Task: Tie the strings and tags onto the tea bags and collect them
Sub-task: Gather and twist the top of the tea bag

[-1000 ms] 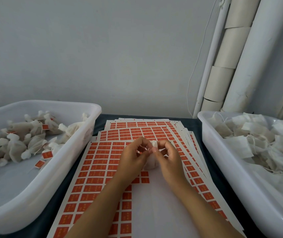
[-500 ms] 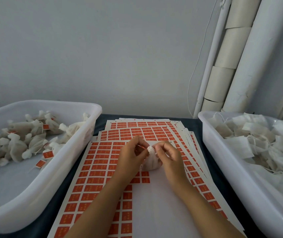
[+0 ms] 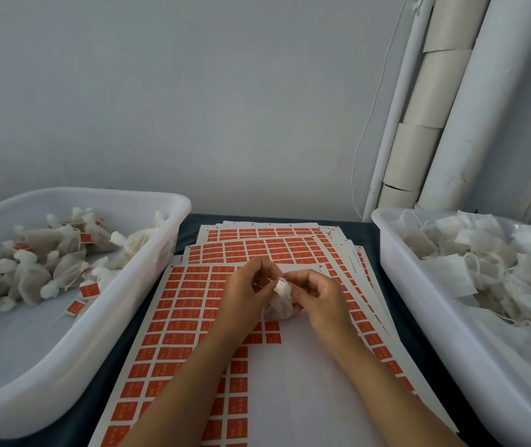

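A white tea bag (image 3: 281,300), gathered at the top into a small pouch, sits between my two hands above the sheets of orange tags (image 3: 190,304). My left hand (image 3: 245,296) pinches a thin string at the bag's neck with curled fingers. My right hand (image 3: 317,295) holds the bag's right side, thumb and fingers curled around it. The string itself is barely visible.
A white tub (image 3: 74,359) on the left holds several tied tea bags with orange tags (image 3: 32,269). A white tub (image 3: 451,343) on the right is piled with flat, untied tea bags (image 3: 483,266). White pipes (image 3: 451,108) stand at the back right.
Both hands stayed at the bag over the sheets. The bag's gathered top has become tighter and stands up more between the fingers; the left hand's fingers shifted slightly at the neck.
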### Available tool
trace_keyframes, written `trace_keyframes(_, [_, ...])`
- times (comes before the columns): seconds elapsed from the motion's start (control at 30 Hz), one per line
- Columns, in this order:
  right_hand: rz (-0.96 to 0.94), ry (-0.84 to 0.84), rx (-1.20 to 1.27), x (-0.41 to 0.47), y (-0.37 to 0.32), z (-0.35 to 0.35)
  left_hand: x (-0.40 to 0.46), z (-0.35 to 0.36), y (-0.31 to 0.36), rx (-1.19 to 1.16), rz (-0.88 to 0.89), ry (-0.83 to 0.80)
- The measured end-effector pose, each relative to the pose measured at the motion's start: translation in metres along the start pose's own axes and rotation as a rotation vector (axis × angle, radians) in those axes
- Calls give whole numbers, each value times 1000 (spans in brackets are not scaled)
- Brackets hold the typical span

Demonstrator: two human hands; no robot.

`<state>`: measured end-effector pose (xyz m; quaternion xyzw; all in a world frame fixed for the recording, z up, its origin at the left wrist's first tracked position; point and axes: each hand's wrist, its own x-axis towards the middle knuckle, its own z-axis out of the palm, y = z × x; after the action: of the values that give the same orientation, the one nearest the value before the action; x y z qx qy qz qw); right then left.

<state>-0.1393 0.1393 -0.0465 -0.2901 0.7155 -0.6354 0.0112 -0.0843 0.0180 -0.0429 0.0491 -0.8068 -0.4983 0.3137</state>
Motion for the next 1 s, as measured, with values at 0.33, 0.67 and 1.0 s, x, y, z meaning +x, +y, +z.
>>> trace_keyframes(0.33, [-111,76,-116,-1,3,-1,2,-1,-2,-134,-42,-41])
trace_keyframes(0.67, [-57,118,3,-1,5,2,0,0,-8,-189,-95,-236])
trace_keyframes(1.0, [-170,111,-247,1,8,0,-1,7,-15,38,-4,-183])
